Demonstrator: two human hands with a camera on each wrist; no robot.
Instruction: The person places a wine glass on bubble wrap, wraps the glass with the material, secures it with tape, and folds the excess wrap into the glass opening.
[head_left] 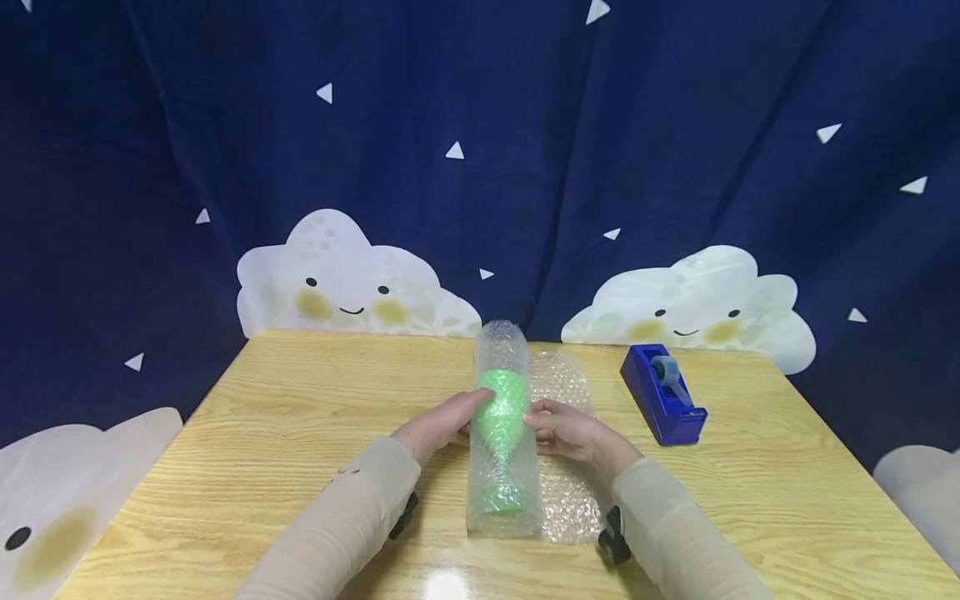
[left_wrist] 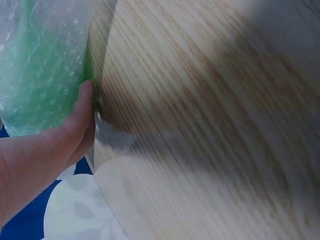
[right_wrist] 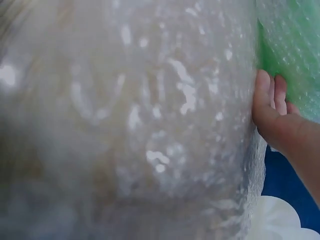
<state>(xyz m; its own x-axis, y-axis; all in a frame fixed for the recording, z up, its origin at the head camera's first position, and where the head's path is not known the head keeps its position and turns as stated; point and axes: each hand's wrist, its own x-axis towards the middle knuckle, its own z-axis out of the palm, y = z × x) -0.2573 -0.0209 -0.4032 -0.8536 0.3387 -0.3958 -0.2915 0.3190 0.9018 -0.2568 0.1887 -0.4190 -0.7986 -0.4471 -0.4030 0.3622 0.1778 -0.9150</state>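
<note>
A green goblet lies lengthwise on the table inside a roll of clear bubble wrap. Its bowl points to the far side and its foot to the near side. My left hand grips the roll from the left, thumb on top. From the right, my right hand holds it with the thumb against its side; the fingers go down beside it. A loose flap of the wrap lies flat to the right, under my right forearm. The left wrist view shows the green bowl through the bubbles.
A blue tape dispenser with a roll of clear tape stands to the right on the wooden table. Behind the table's far edge hangs a dark blue curtain with white clouds and triangles.
</note>
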